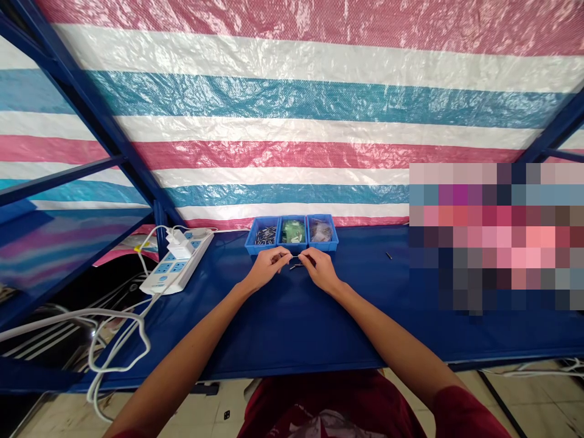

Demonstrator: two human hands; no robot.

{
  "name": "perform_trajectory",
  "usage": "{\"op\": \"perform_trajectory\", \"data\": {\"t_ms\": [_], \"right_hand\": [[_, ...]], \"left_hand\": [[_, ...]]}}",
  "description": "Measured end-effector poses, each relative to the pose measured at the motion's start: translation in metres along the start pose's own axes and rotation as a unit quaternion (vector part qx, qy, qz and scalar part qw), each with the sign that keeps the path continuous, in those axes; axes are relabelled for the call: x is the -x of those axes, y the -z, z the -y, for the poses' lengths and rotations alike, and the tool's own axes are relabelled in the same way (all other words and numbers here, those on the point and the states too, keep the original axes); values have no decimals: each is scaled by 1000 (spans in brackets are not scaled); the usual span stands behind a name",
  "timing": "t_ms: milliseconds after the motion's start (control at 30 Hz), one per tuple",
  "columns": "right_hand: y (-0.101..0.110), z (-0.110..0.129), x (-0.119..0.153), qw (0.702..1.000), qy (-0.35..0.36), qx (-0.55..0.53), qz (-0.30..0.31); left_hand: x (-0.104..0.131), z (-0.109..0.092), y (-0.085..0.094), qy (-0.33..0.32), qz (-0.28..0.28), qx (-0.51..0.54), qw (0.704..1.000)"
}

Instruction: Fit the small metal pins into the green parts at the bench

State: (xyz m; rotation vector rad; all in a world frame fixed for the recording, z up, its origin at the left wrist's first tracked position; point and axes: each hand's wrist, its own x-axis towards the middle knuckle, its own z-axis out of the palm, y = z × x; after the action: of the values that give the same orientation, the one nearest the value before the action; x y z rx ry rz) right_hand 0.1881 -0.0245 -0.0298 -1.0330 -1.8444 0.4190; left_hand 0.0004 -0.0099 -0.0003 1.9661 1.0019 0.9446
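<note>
Both of my hands meet over the blue table, just in front of three blue bins. My left hand (272,266) is closed in a pinch on a small pale piece whose shape is too small to tell. From the right, my right hand (320,267) pinches at the same spot, its fingertips close to the left ones; what it grips is too small to make out. Below the fingertips a small dark metal pin (296,266) lies on the table. The left bin (262,248) holds many metal pins, the middle bin (292,247) green and white pieces, the right bin (323,246) clear-looking pieces.
A white power strip (177,261) with a plugged-in adapter and loose white cables (146,340) lies at the left of the blue table (292,328). Another small pin (389,255) lies to the right. A pixelated area covers the far right. Blue frame posts stand on both sides.
</note>
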Motion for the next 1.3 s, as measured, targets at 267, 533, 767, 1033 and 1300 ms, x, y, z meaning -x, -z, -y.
{"op": "perform_trajectory", "data": {"t_ms": [267,533,767,1033,1300], "right_hand": [[0,0,1,1000,-22,-15,-11],[-1,-1,1,999,-14,-41,-16],[0,3,0,999,-18,-29,-22],[-1,0,1,999,-6,-29,-13],[-2,0,1,999,-6,-34,-8]], "left_hand": [[-1,0,0,-14,-11,-2,1000],[0,-1,1,8,-18,12,1000],[-1,4,-2,35,-40,77,996],[-3,7,-5,48,-105,109,987],[-4,11,-12,51,-117,188,974]]}}
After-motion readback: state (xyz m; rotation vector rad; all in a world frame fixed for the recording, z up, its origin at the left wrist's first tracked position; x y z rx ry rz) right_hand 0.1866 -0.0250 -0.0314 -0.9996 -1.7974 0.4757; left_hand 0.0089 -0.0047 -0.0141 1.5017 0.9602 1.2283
